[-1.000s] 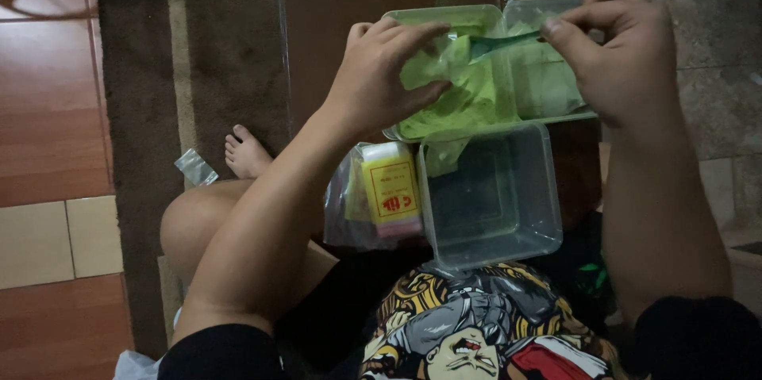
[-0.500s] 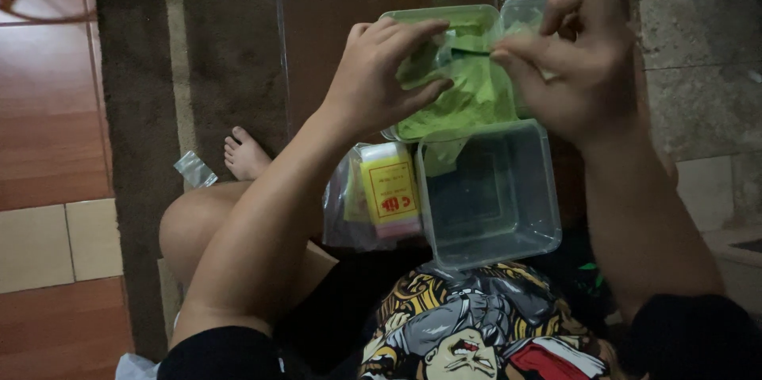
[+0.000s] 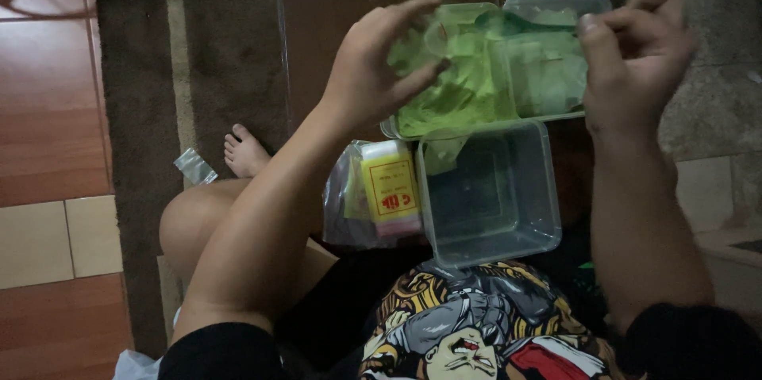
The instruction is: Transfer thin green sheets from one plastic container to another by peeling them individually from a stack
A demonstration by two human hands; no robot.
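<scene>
Seated person, viewed from above; both hands raised over a clear plastic tray (image 3: 556, 110) holding green sheets (image 3: 464, 82). The tray lies at the far side of the scene, its long axis running left to right, and it spans the gap between the two hands. The left hand (image 3: 373, 78) sits at the tray's left end, fingers spread and curled, the fingertips (image 3: 429, 71) touching or just over the green sheets; no firm clamp on anything is evident. The right hand (image 3: 635, 55) is at the tray's right end, fingers drawn together as if pinching, but motion blur prevents telling whether anything is held between them. The hands are apart, one at each end, with the green sheets lying between them; the left hand is the nearer to the bulk of the sheets. Just near of the tray, touching or almost touching its edge, stands an empty clear container (image 3: 492, 197). To the left of that container lies a yellow packet (image 3: 389, 186) inside a clear bag (image 3: 341, 213). A small clear wrapper (image 3: 194, 166) lies on the floor, well to the left, beside a bare foot (image 3: 242, 154).
</scene>
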